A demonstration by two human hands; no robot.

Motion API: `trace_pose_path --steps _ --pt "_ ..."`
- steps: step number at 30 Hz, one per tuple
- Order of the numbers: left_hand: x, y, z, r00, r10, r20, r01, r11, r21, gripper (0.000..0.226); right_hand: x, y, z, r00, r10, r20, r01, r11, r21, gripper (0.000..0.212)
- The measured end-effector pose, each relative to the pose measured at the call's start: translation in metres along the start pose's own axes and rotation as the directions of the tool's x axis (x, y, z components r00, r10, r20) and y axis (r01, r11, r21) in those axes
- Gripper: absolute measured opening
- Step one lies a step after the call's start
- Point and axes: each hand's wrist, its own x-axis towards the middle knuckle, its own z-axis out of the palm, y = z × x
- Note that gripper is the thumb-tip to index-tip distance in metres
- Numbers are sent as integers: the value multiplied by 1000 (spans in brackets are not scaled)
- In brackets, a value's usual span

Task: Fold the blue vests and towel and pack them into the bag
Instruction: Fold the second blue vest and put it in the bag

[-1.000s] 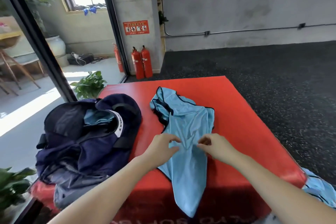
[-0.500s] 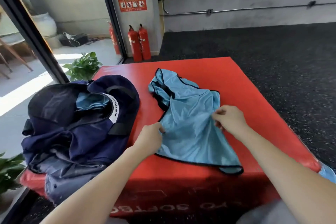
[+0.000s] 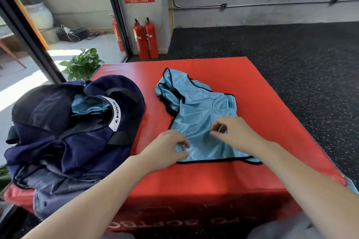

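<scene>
Blue vest [image 3: 202,120] lay spread on the red soft box [image 3: 272,103], just right of the navy bag [image 3: 68,126], hem edge toward the person and neck/armholes at the far end. Vs 0.5 s ago the right hand [image 3: 239,136] had come in from the vest's right edge to its middle, w/ thumb and index fingers [image 3: 215,132] curled round a small tuck of mesh, other fingers loosely bent. Left hand [image 3: 167,149] sat at the vest's near-left corner, fingertips bunching the fabric there; looked like a light pinch, though how firm, can't tell. Vs 1 s ago the vest no longer hung over the box's front; it was all up on top and wider.

Meaning for the task, as a guess: spreading was done and a lengthwise fold was about to start, so this vest was still unfolded and unpacked. Bag gaped open w/ light blue cloth [image 3: 89,105] already inside, prob. an earlier vest or the towel, couldn't tell which. More blue fabric [image 3: 352,186] showed past the box's near-right corner, off the box
</scene>
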Motion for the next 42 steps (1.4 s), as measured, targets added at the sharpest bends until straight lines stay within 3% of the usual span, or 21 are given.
trace_pose_path --steps 2,4,9,14,17,19,22,25,29,34,38,42 --pt "-2 -2 4 997 12 79 -13 1000 2 29 -13 -8 11 975 -15 220 21 999 -24 14" --pt "-4 -3 8 993 -15 119 14 1000 9 33 -21 -7 22 944 -4 329 35 996 -87 28" --pt "-4 -2 15 998 -40 43 42 998 -42 15 -29 -6 33 958 -18 288 30 999 -37 28" --pt "-4 4 21 999 -50 20 51 998 -26 8 -31 -2 44 980 -20 200 24 1000 -18 22" --pt "0 14 17 990 -121 -78 108 982 -158 7 -29 -4 43 989 -27 142 52 984 -171 33" --pt "6 20 7 968 -193 -159 150 956 -250 9 -25 -2 31 997 -28 69 44 967 -253 25" --pt "20 25 -24 941 -212 -264 135 950 -283 7 -16 10 -7 994 55 -90 -65 991 -117 10" --pt "46 24 -68 935 -180 -306 107 965 -240 8 -5 24 -51 972 146 -184 -154 988 -27 6" --pt "89 27 -137 934 -112 -338 88 992 -85 17 15 21 -110 950 140 -280 -159 986 -47 11" --pt "115 57 -231 832 -50 -552 83 996 35 15 36 -9 -186 859 153 -488 -182 983 -13 6" --pt "115 92 -292 714 -13 -700 46 999 29 9 39 -49 -240 759 104 -642 -41 993 113 4" --pt "98 129 -330 665 58 -745 29 994 102 12 33 -83 -279 703 153 -694 77 954 288 19"
